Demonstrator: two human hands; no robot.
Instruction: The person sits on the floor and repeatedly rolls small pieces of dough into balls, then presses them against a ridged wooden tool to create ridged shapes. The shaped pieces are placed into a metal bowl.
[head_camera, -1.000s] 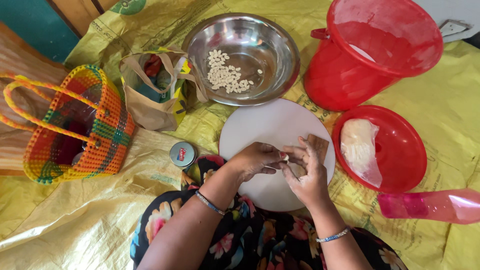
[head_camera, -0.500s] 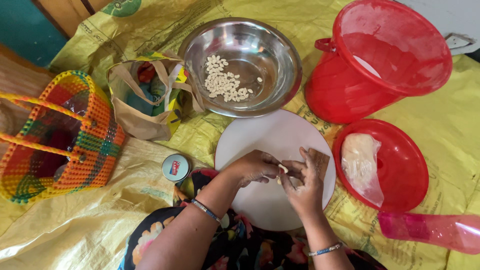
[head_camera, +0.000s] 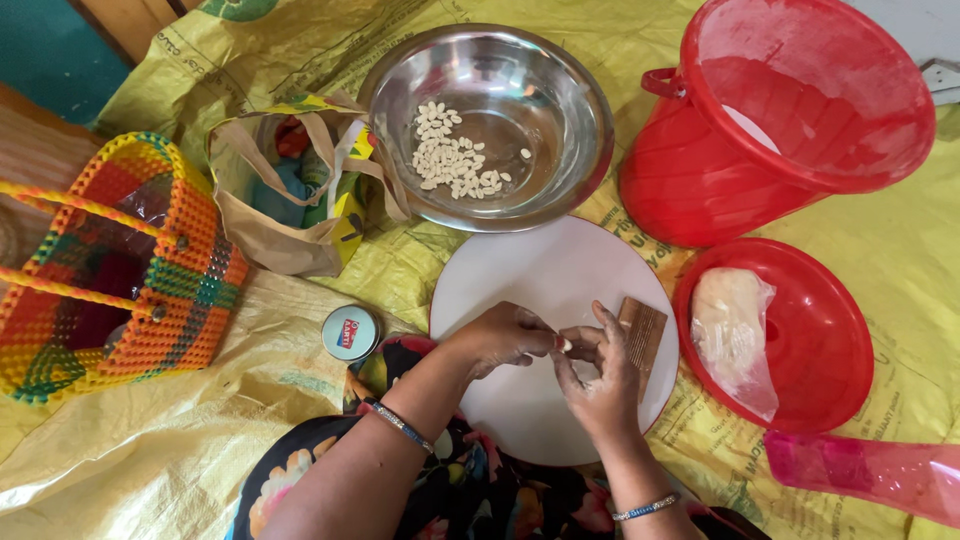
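My left hand (head_camera: 505, 336) and my right hand (head_camera: 598, 372) meet over a round white board (head_camera: 530, 275), pinching a small pale piece of dough (head_camera: 565, 345) between their fingertips. A small ridged wooden board (head_camera: 643, 332) lies under my right hand's fingers on the white board. A steel bowl (head_camera: 565, 95) behind the white board holds several small pale shaped pieces (head_camera: 450, 155). A red lid (head_camera: 830, 345) to the right carries a lump of dough in clear plastic (head_camera: 733, 325).
A red bucket (head_camera: 780, 110) stands at the back right. A pink plastic object (head_camera: 870, 470) lies at the lower right. A small round tin (head_camera: 350, 332), a paper bag (head_camera: 290, 190) and a woven colourful basket (head_camera: 120, 270) sit to the left on a yellow sheet (head_camera: 150, 440).
The camera view has shifted and closed in a little. Both hands stay together over the white board, still working the small piece.
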